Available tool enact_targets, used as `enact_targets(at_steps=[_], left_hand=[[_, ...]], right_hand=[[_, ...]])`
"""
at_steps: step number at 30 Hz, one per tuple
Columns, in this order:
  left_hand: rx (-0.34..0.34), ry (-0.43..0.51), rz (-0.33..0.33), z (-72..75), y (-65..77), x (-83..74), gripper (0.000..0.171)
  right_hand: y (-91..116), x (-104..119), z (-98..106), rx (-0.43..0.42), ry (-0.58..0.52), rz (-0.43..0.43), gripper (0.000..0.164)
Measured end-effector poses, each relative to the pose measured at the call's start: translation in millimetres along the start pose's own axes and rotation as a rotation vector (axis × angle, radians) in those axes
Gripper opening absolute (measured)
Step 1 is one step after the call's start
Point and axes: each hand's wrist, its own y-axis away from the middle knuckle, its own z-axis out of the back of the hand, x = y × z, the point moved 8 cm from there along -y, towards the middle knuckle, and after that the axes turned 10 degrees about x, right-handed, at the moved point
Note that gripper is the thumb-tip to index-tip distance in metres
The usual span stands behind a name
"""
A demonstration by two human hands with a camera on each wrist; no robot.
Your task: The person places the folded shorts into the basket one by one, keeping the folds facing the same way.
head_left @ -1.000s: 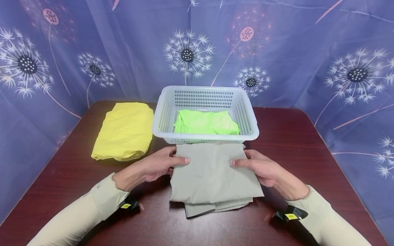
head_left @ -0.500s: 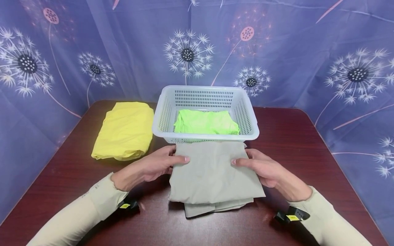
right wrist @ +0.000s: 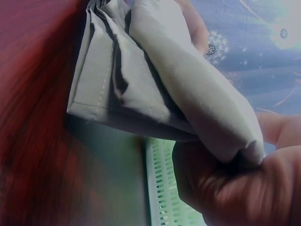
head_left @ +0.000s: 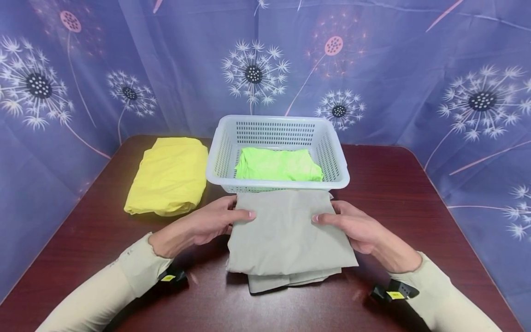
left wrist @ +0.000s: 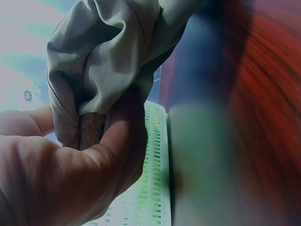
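One left hand point(head_left: 209, 221) and one right hand point(head_left: 360, 227) pinch opposite edges of a folded grey cloth bundle point(head_left: 290, 235), thumbs uppermost, near a pale rectangular plastic basket point(head_left: 278, 185).

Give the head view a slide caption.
Left hand and right hand grip folded gray cloth in front of a basket holding green fabric.
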Motion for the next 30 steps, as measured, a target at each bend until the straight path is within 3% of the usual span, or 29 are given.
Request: enact_targets(at_steps=[13, 30], left_hand=[[-0.006, 0.01, -0.017, -1.7, 4.0, -7.8, 0.053], [-0.005, 0.024, -0.023, -5.7, 7.5, -15.5, 0.041]], right_hand=[[2, 4, -4, 0.006, -0.008, 0.012, 0.031], [8, 11, -10, -0.011, 0.008, 0.025, 0.033]])
